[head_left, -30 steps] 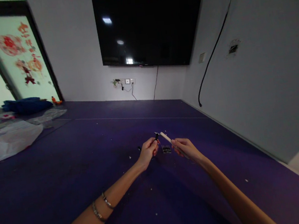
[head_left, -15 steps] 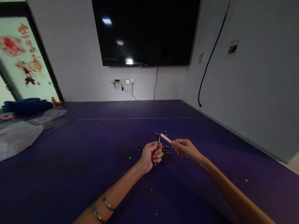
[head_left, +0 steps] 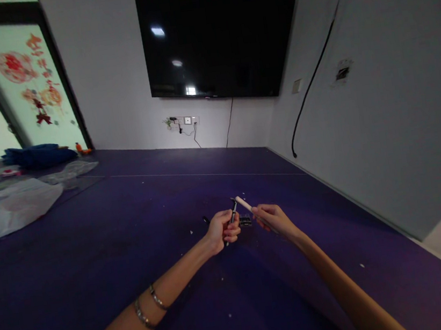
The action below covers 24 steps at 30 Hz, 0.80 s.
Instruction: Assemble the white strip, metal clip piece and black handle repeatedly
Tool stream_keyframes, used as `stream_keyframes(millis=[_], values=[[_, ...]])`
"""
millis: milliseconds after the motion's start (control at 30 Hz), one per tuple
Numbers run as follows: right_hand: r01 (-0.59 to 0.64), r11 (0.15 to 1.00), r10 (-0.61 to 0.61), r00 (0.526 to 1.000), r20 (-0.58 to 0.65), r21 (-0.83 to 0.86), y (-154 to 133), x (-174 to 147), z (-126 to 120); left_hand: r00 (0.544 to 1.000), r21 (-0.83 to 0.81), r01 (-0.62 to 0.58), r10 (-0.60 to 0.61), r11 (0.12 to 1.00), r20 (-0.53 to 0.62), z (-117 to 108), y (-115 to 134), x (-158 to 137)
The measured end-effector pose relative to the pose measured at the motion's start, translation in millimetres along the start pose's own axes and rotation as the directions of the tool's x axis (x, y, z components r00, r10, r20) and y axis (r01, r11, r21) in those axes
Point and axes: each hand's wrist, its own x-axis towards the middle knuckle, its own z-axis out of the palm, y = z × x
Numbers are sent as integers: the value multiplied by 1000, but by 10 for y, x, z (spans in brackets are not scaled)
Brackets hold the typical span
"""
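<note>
My left hand (head_left: 221, 230) is closed round a slim black-and-silver handled tool (head_left: 233, 206), whose short dark head bends to one side at the top. Opposite it, my right hand (head_left: 273, 217) pinches a pale pinkish stick (head_left: 244, 203) that tilts up and to the left. The stick's upper end comes very close to the tool's head; whether they touch I cannot tell. Between the hands a small clear case with dark pieces (head_left: 245, 220) lies on the purple surface (head_left: 146, 283). Just left of my left hand is a small black object (head_left: 205, 219), partly hidden.
Small white bits (head_left: 362, 265) are scattered over the purple surface. White sheeting (head_left: 19, 210), clear plastic (head_left: 69, 172) and a dark blue cloth bundle (head_left: 40, 156) lie at the left. A black cable (head_left: 308, 91) hangs down the right wall; a television (head_left: 220, 40) is mounted ahead.
The tool in my left hand has shifted slightly, its head a little lower and farther right. Both hands stay in nearly the same place.
</note>
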Motion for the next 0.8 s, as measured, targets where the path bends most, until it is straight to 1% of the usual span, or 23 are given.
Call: stream_keyframes(millis=[100, 167, 333, 433, 467, 533, 600, 667, 733, 800], values=[[8, 1000, -8, 1000, 6, 14, -36, -7, 24, 1000, 31, 2, -1, 1000, -4, 11, -5, -9], [1, 1000, -1, 1000, 7, 14, -35, -10, 20, 1000, 58, -19, 20, 998, -8, 20, 1, -18], [-16, 1000, 16, 1000, -19, 8, 24, -10, -81, 988, 144, -148, 151, 978, -12, 13, 46, -20], [-1, 1000, 2, 1000, -22, 31, -10, -12, -127, 965, 290, -244, 262, 925, -25, -31, 44, 5], [6, 999, -5, 1000, -23, 39, -40, -16, -133, 950, 362, -277, 309, 890, -34, -49, 37, 13], [14, 999, -13, 1000, -17, 40, -125, -30, -135, 907, 519, -338, 419, 785, -42, -85, 23, 21], [18, 1000, -18, 1000, 0, 18, -231, -54, -136, 848, 656, -389, 529, 646, -18, -116, 15, 16], [33, 999, -33, 999, 14, -16, -342, -88, -146, 795, 747, -426, 605, 510, 40, -140, 19, 0], [60, 997, -60, 998, 14, -51, -442, -128, -170, 770, 795, -446, 629, 411, 107, -164, 26, -18], [88, 992, -86, 996, 22, -91, -522, -168, -204, 773, 819, -453, 613, 352, 164, -194, 26, -29]])
